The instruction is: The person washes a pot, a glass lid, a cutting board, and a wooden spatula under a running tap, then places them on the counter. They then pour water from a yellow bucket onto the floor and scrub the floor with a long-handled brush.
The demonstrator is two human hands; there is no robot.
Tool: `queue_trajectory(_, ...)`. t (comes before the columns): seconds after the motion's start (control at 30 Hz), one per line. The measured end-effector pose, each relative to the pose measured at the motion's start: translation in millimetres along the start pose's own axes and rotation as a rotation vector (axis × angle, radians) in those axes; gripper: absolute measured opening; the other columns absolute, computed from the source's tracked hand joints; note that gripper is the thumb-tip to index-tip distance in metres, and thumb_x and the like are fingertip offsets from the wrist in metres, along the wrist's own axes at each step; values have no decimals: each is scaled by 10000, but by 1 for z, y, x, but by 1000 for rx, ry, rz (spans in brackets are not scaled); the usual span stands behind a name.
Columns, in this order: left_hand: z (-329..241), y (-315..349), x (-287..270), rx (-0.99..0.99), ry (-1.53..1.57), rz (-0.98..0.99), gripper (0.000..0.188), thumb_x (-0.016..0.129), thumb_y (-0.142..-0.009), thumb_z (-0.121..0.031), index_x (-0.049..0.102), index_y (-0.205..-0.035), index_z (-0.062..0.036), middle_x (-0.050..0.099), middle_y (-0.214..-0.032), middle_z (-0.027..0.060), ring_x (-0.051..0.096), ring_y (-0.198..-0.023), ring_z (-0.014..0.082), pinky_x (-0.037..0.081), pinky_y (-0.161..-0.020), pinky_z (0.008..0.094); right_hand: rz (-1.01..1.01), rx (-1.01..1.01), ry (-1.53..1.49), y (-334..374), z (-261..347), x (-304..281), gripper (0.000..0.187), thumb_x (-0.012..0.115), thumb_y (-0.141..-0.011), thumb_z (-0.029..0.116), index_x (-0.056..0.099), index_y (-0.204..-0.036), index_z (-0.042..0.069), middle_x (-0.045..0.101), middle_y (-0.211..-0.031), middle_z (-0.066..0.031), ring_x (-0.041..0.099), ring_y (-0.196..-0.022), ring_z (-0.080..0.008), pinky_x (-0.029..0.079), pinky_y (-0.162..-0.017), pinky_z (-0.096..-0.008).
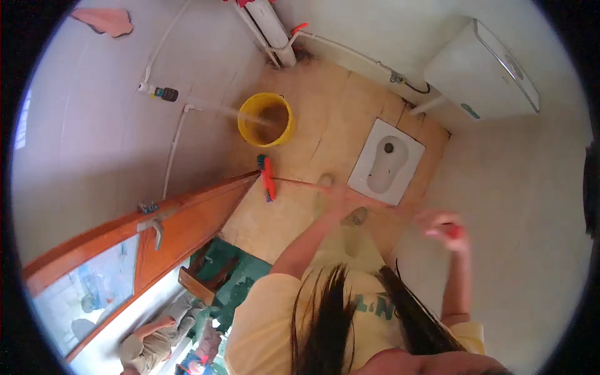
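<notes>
A long-handled floor brush (pixel 269 178) with a red head lies against the tan floor, dark green bristles at one end and a purple tip at the other. Its thin pinkish handle runs right toward my body. My left hand (pixel 338 197), blurred by motion, is closed round the middle of the handle. Farther right, my right hand (pixel 442 226) is raised and curled at the handle's upper end, where a bit of red shows. Beyond the brush head stands a yellow bucket (pixel 242 124), with a stream of water falling into it from a wall tap (pixel 166 94).
A white squat toilet (pixel 407 147) is set in the floor to the right, below a white cistern (pixel 478 78). On the left a wooden door (pixel 187 219) stands ajar. Another person (pixel 156 340) is outside. White pipes (pixel 175 144) run along the walls.
</notes>
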State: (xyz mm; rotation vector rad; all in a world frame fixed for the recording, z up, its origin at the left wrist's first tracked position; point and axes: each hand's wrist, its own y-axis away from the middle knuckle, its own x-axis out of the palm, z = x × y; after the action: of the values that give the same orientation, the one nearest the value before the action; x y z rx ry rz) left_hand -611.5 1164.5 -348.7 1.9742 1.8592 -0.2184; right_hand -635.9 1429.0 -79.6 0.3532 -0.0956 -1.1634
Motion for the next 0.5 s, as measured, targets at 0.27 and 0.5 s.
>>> queue_trajectory(0.27,-50,-136,38,310,39,268,110,553,-726,-162,593,-810,-103,595,-732,126,572,-758,314,406,-735,438,-111,-364,94,-77,127,14,301,620,-734,246,476,-546,61,512,-518,-46,548,-552,-216,444,-743,-445)
queue_trajectory(0.5,-131,-279,38,528,-182,324,85,584,-713,-162,556,-757,-95,575,-671,124,575,-738,313,376,-768,435,-646,-403,-33,-109,144,-55,252,642,-723,272,535,-618,70,574,-630,-62,578,-602,-210,459,-695,-423)
